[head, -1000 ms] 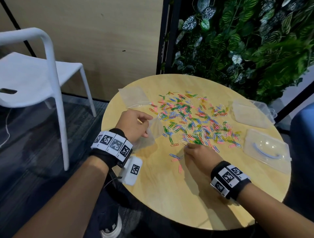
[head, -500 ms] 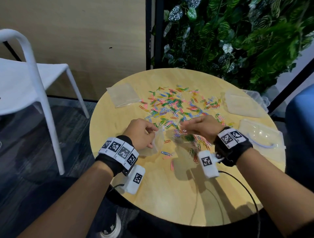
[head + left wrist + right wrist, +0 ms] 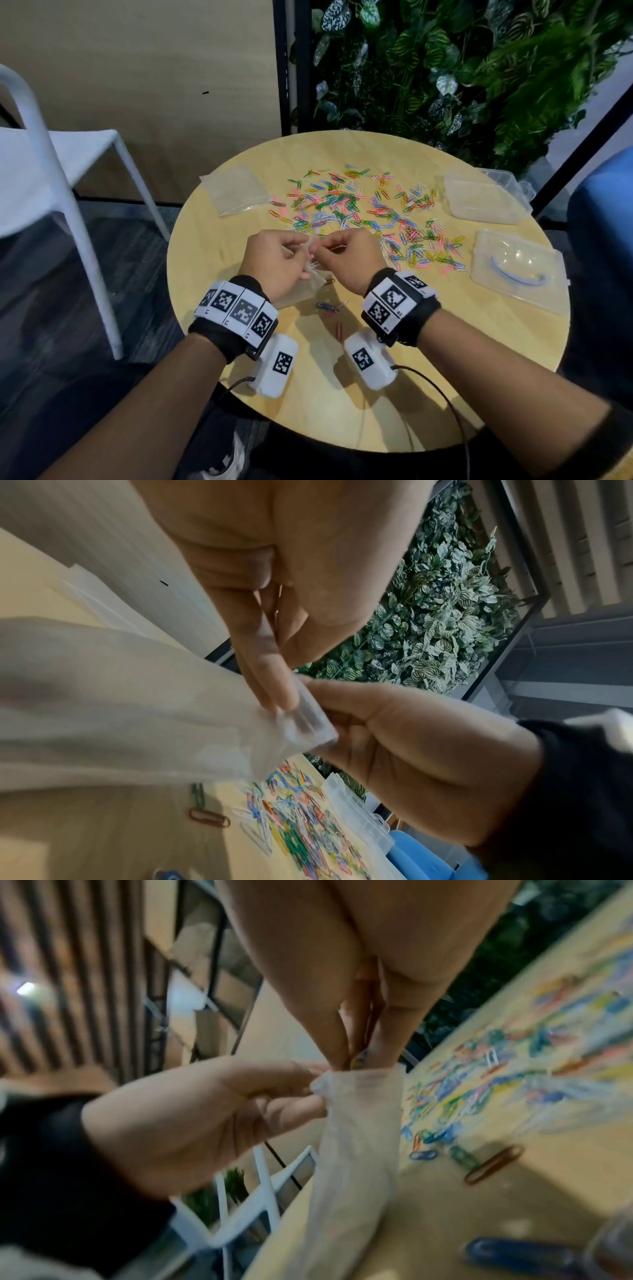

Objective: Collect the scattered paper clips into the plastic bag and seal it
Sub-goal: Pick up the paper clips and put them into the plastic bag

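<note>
Here our right hand (image 3: 363, 1031) pinches a few paper clips (image 3: 358, 1060) at the bag (image 3: 359, 1150) mouth, mid-frame, while our left hand (image 3: 205, 1110) grips the rim. Outward, most of the clips (image 3: 370, 212) lie scattered across the counter (image 3: 445, 342), upper middle of the head view. We judge the limp rim could fold closed, spilling clips back out.

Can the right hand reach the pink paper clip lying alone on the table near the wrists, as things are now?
Probably yes, but not at once. The pink paper clip lies uncovered close to the right hand, yet its fingertips now pinch clips at the mouth of the plastic bag, held by the left hand.
</note>
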### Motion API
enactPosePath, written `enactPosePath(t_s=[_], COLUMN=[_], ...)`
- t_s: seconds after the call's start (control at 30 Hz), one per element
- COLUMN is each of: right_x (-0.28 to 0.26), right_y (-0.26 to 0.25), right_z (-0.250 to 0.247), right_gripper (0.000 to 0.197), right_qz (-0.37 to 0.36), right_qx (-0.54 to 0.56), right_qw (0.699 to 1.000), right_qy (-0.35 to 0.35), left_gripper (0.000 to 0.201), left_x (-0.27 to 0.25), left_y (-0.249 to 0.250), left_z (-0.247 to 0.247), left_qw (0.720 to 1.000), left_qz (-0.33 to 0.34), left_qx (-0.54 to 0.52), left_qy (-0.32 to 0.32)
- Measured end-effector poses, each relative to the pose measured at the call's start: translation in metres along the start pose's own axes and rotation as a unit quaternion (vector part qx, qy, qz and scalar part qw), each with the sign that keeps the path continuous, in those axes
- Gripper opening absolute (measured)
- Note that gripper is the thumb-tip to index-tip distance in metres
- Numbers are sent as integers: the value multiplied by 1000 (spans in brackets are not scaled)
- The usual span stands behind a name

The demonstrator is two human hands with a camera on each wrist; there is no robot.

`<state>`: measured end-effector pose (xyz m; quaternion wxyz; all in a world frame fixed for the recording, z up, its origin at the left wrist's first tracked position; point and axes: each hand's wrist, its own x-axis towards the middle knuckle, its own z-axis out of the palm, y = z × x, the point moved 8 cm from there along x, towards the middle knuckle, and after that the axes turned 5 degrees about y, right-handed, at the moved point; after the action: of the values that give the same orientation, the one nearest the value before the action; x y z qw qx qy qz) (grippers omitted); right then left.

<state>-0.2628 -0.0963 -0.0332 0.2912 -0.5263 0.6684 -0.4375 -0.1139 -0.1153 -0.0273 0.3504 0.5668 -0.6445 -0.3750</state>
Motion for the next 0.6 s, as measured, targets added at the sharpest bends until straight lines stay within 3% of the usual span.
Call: enactPosePath(t_s=[0.1, 0.17, 0.33, 0.4, 0.5, 0.6], right_x=[-9, -11, -5, -11, -41, -87], right_y=[-17, -23, -34, -38, -25, 23], right_z=[14, 15, -16, -28, -8, 29], right_gripper=[16, 26, 40, 40, 32, 53], right_qz=[-124, -179, -197, -239, -351, -361], right_qx=[-157, -200, -144, -160, -283, -391], right_qw=[974, 954, 966, 955, 880, 797], right_qy=[-105, -136, -80, -69, -151, -284], left_gripper=[22, 21, 20, 21, 21, 22], left_x=[3, 4, 7, 11, 14, 14], left_y=[-1, 0, 2, 2, -3, -9], left_z=[-5, -8, -19, -26, -38, -50], left_qw=[1000, 1000, 1000, 1000, 999, 999], left_qz=[-7, -3, 5, 11, 6, 0], left_qx=[2, 7, 8, 16, 18, 13], left_qy=[-1, -3, 9, 19, 35, 42])
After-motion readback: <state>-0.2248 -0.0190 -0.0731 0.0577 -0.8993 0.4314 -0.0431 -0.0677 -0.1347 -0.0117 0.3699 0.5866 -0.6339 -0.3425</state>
